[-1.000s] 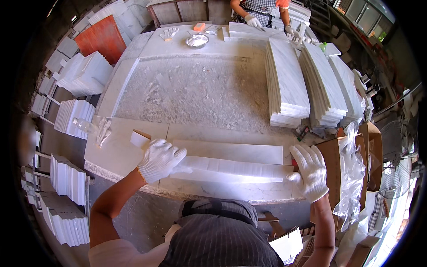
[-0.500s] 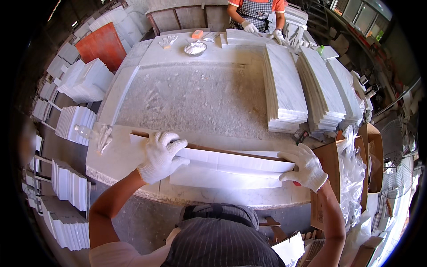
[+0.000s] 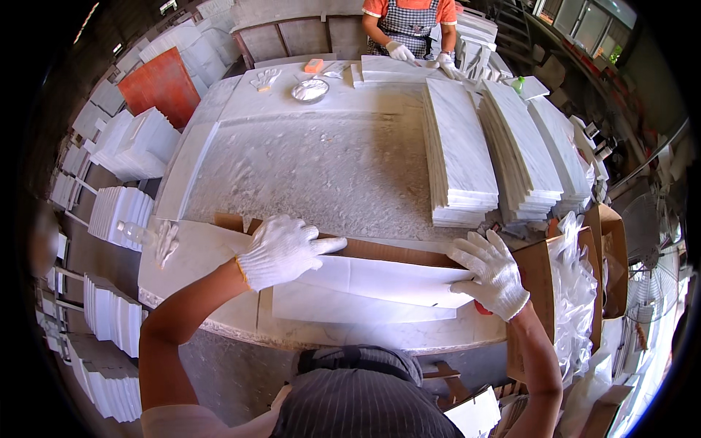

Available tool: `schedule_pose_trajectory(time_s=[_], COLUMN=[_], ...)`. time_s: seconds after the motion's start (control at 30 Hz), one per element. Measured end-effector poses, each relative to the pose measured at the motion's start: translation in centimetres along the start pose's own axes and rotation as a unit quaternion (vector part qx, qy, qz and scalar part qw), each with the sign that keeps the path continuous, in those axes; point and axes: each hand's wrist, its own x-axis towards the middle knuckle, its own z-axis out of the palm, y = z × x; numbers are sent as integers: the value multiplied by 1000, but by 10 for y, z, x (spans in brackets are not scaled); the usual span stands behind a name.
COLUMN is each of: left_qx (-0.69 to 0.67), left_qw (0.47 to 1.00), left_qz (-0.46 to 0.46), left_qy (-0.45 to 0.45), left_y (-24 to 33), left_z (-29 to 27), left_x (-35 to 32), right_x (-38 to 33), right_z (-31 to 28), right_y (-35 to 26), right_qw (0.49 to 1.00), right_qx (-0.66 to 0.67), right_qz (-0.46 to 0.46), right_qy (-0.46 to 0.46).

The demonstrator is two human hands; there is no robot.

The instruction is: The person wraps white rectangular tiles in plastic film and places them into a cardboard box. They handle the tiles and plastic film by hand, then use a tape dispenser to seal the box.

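Observation:
A long, narrow cardboard carton (image 3: 387, 274), white outside and brown inside, lies across the near side of the work table. Its brown inner face shows along the upper edge. My left hand (image 3: 283, 252), in a white knit glove, lies over its left part with the index finger stretched along that edge. Gripping the right end is my right hand (image 3: 495, 277), gloved alike, thumb in front and fingers spread behind. A flat white sheet or slab (image 3: 358, 304) lies under the carton, nearer to me. Something small and red (image 3: 482, 309) peeks out below my right hand.
Stacked marble slabs (image 3: 461, 146) stand on the table's right side. An open box with clear plastic bags (image 3: 573, 285) is at right. A bottle (image 3: 133, 232) and spare glove (image 3: 166, 243) lie left. Across the table, a co-worker (image 3: 412, 33) handles a slab beside a powder bowl (image 3: 310, 90).
My left hand has flattened from a curled hold, its index finger now stretched rightward. The carton's front wall leans toward me, showing more brown inside. My right-hand fingers have spread. The view shifted slightly.

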Motion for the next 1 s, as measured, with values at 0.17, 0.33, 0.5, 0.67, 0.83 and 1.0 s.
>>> schedule_pose_trajectory(time_s=[0.17,0.33,0.5,0.67,0.83,1.0], left_qx=[34,-23,11,6,-9,-59], left_qw=[984,982,944,953,965,971], left_qz=[10,-3,1,-2,-2,24], left_qy=[175,187,330,304,264,231], left_y=[9,23,30,35,37,41], left_z=[17,23,54,56,53,40], left_x=[-10,-16,-10,-21,-31,-45], right_x=[-10,-24,-30,-12,21,25], right_z=[19,42,30,-17,-4,19], right_y=[-3,-14,-30,-45,-67,-69], right_qw=[987,966,975,999,998,976], right_qx=[-61,-129,-115,38,60,209], right_qz=[-87,-83,-73,-25,-10,12], right_qy=[121,209,176,27,-15,-50])
